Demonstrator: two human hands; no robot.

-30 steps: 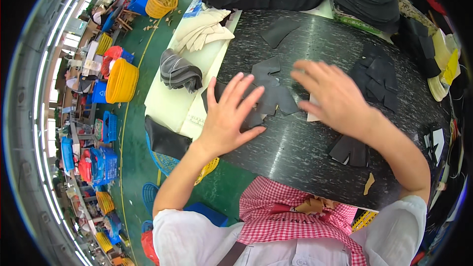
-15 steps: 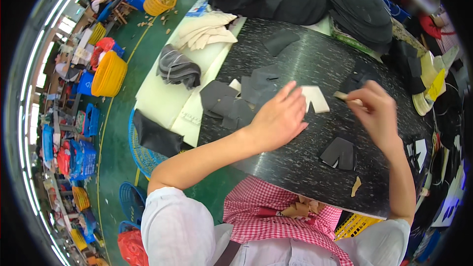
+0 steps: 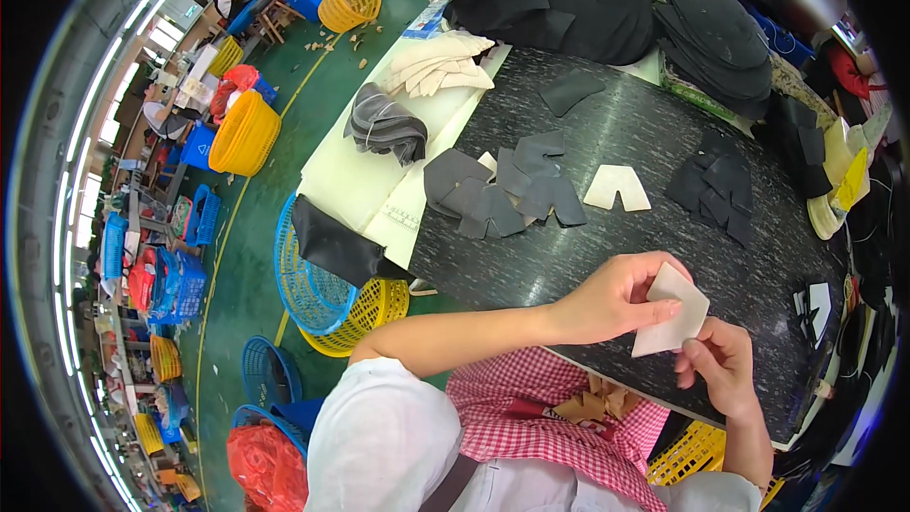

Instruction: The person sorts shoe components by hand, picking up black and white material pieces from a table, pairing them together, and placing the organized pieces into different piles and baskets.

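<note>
A pale piece [image 3: 677, 324] is clamped between thumb and fingers in the grip of the left hand [image 3: 611, 301]; its lower edge is pinched by the right hand [image 3: 725, 368]. It is held above the bench [image 3: 531, 275]. Farther out, a notched piece [image 3: 618, 182] is laid between two clusters of dark pieces [image 3: 555, 193].

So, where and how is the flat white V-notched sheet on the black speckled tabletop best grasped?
Probably by either leg of the flat white V-notched sheet, from the near side: its notch opens that way, while dark sheet pieces lie to its left and right. Lying flat, it likely needs an edge lifted first.
</note>
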